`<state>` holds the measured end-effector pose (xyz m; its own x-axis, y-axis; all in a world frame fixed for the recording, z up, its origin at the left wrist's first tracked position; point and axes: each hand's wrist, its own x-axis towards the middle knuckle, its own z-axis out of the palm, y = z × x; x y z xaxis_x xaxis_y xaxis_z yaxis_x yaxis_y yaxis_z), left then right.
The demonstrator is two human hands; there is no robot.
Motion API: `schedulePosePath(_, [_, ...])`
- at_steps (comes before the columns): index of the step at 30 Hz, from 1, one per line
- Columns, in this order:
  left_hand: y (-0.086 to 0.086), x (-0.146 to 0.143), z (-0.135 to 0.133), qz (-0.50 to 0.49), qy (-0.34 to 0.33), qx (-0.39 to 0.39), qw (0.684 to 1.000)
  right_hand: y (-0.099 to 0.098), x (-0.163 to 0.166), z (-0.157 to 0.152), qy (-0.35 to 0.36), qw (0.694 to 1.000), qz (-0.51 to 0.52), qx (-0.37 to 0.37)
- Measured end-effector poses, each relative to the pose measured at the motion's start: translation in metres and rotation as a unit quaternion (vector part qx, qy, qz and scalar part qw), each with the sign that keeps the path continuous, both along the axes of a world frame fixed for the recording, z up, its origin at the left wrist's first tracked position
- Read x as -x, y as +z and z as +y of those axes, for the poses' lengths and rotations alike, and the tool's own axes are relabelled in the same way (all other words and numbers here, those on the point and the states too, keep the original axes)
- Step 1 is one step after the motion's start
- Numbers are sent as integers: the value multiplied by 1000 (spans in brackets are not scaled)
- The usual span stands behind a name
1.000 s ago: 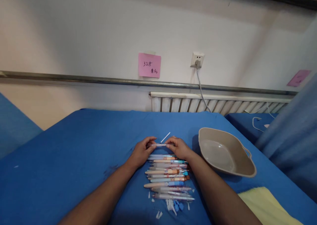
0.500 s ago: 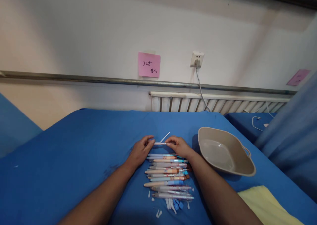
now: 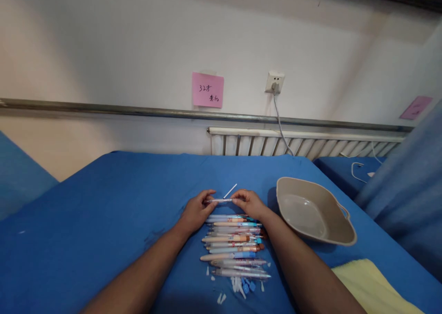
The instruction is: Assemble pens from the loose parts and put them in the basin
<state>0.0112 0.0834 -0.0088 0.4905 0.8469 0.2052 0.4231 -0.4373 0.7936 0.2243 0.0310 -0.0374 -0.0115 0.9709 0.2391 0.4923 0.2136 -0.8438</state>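
Between my hands lies a slim, pale pen (image 3: 223, 200), held level above the blue sheet. The fingers of my left hand (image 3: 197, 209) are closed on its left end, and my right hand (image 3: 249, 203) pinches its right end. Just behind it rests a thin white stick (image 3: 230, 191), perhaps a refill, set at a slant. Nearer to me, a column of several pens (image 3: 229, 238) lies side by side, in orange, blue and clear tones. Small white and blue pieces (image 3: 238, 286) are scattered below the lowest pens.
A beige plastic basin (image 3: 316, 212) stands right of my right arm, with a yellow cloth (image 3: 375, 284) in front of it. Behind the blue-covered surface (image 3: 113, 203) are a radiator (image 3: 248, 143), a metal rail and a plugged-in cable (image 3: 279, 116). A blue curtain (image 3: 407, 203) hangs at the right.
My left fingers have shifted slightly along the left end of the pen, with the thumb a little further right. My right hand has hardly moved. The pens and basin lie as before.
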Motion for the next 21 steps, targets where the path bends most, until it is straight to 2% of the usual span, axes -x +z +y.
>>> schedulePosePath(4, [0, 3, 3, 1, 43, -25, 999, -3, -5, 2, -18, 1000, -8, -4])
schedulePosePath(10, [10, 8, 5, -15, 117, -76, 990, -9, -11, 4, -45, 999, -28, -12])
schedulePosePath(15, [13, 10, 5, -27, 173, -97, 980, -7, -13, 1, -64, 996, -64, -12])
schedulePosePath(21, [10, 11, 9, 8, 171, -73, 983, -2, -15, 0, -107, 986, -128, -4])
